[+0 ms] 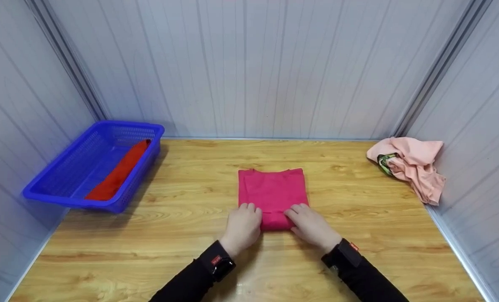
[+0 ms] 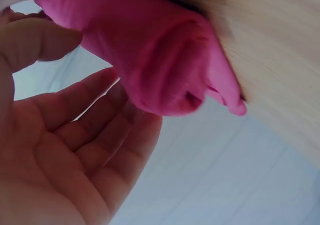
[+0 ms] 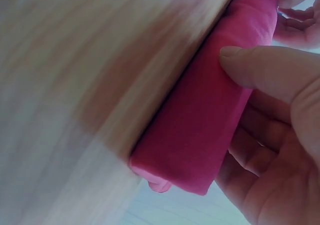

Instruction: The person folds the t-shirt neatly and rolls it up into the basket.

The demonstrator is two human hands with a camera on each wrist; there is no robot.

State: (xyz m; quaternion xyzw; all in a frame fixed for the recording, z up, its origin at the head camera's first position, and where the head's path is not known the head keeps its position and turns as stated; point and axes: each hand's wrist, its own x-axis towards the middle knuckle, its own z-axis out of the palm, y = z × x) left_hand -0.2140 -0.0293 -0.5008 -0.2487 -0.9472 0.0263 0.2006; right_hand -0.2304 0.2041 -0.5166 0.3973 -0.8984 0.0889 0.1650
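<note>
A deep pink shirt (image 1: 274, 191), folded into a narrow panel, lies on the wooden table with its near end rolled up. My left hand (image 1: 244, 222) holds the left end of the roll, fingers over its far side. In the left wrist view, the layered end of the rolled shirt (image 2: 170, 70) shows between thumb and fingertips. My right hand (image 1: 312, 224) grips the right end. In the right wrist view, the thumb presses the near face of the roll (image 3: 185, 125) while the fingers curl behind it, their tips hidden.
A blue plastic basket (image 1: 71, 203) stands at the left by the wall, with an orange-red folded cloth (image 1: 123, 172) inside. Against the right wall lies a crumpled light pink garment (image 1: 415, 163) with a green print. Pale panels (image 1: 249, 71) enclose the table (image 1: 182, 188) at the back and sides.
</note>
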